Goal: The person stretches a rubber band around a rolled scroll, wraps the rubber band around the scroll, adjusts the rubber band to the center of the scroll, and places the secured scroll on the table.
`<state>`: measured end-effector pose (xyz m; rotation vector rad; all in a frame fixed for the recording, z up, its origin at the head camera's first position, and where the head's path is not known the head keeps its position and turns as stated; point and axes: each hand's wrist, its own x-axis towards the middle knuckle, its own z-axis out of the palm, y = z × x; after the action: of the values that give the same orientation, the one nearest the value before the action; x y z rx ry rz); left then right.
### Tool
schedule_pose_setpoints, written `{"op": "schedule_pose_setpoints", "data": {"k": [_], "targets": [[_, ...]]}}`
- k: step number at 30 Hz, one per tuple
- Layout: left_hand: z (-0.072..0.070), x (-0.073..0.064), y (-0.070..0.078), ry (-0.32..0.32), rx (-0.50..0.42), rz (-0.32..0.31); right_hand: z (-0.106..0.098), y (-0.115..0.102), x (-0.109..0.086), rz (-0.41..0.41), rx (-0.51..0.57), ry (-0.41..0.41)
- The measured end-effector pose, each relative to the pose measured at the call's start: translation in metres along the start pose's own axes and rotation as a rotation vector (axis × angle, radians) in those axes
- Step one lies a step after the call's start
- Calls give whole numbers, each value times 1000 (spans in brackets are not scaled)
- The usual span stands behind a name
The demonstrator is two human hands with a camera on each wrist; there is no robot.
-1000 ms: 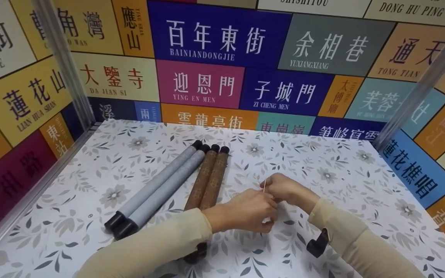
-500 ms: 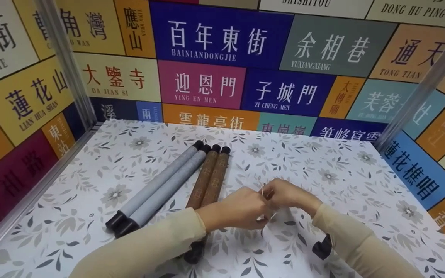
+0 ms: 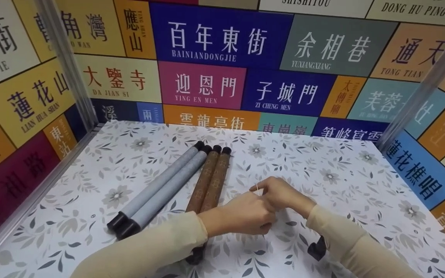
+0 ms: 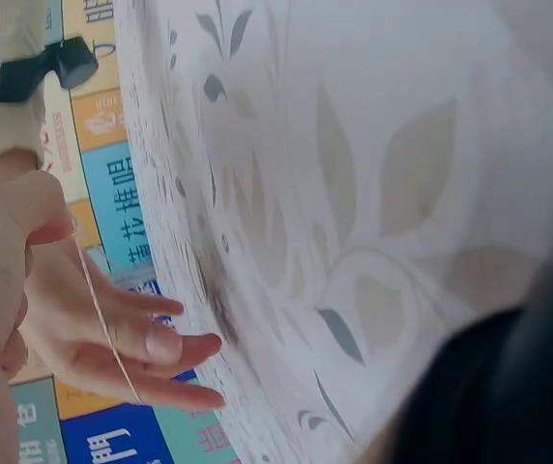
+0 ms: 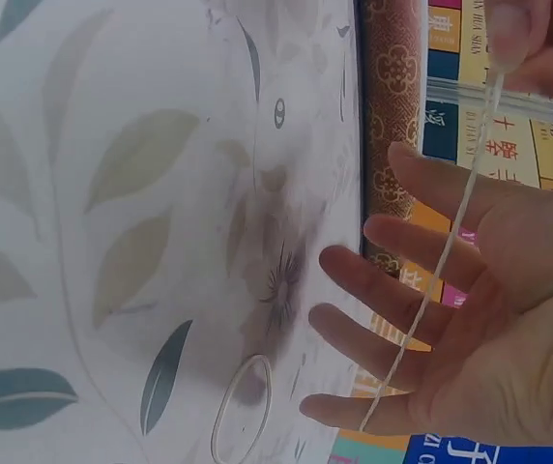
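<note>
A thin pale cord [image 5: 454,224] is stretched between the two hands. My left hand [image 3: 242,214] pinches it between thumb and fingers, seen at the top right of the right wrist view. Just beyond it in the head view, my right hand [image 3: 280,193] overlaps it, palm down. Its fingers [image 4: 160,343] are spread in both wrist views, and the cord runs across them. A short end hangs under my left hand in the head view. In the right wrist view a pale thin loop [image 5: 269,387] shows against the cloth.
Two grey-blue rolls [image 3: 160,185] with black ends lie side by side at the left. Two brown patterned rolls [image 3: 209,181] lie beside them, partly under my left forearm. The floral cloth [image 3: 323,162] reaches walls [image 3: 222,34] covered in street-name panels.
Both hands have shifted slightly left overall, the right one now lying more over the left. The cord between them has moved left too. The rolls lie as before.
</note>
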<state>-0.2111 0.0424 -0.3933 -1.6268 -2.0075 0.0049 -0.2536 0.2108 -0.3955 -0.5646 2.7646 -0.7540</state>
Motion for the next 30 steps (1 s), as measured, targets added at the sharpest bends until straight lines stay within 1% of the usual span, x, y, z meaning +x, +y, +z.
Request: {"op": "schedule_pose_setpoints", "data": {"k": [3, 6, 9, 11, 12, 14, 16, 18, 20, 22, 25, 27, 30], "targets": [[-2, 1, 4, -19, 51, 37, 0, -1, 1, 75, 86, -14], [-3, 3, 5, -27, 68, 50, -2, -2, 2, 97, 145, -13], [-3, 3, 5, -20, 60, 54, -3, -2, 2, 86, 142, -11], [-4, 2, 3, 1, 57, 48, -4, -1, 1, 58, 109, -23], [-5, 2, 2, 17, 56, 35, -4, -1, 1, 40, 87, -28], [-6, 1, -3, 64, 40, -6, -6, 0, 0, 19, 47, -38], [-8, -1, -7, 118, 9, -57, -10, 2, 1, 9, 16, -30], [-10, -2, -11, 161, -24, -101, -15, 6, 2, 28, 4, -19], [-11, -3, -14, 190, -61, -140, -19, 10, 3, 51, 2, -19], [-12, -5, -17, 198, -82, -183, -23, 14, 4, 55, 1, -32], [-9, -9, -24, 187, -112, -275, -23, 20, 4, 46, 17, -66], [-6, -13, -31, 174, -114, -335, -22, 22, 4, 46, 49, -94], [0, -20, -42, 150, -99, -403, -22, 24, 2, 76, 124, -123]]}}
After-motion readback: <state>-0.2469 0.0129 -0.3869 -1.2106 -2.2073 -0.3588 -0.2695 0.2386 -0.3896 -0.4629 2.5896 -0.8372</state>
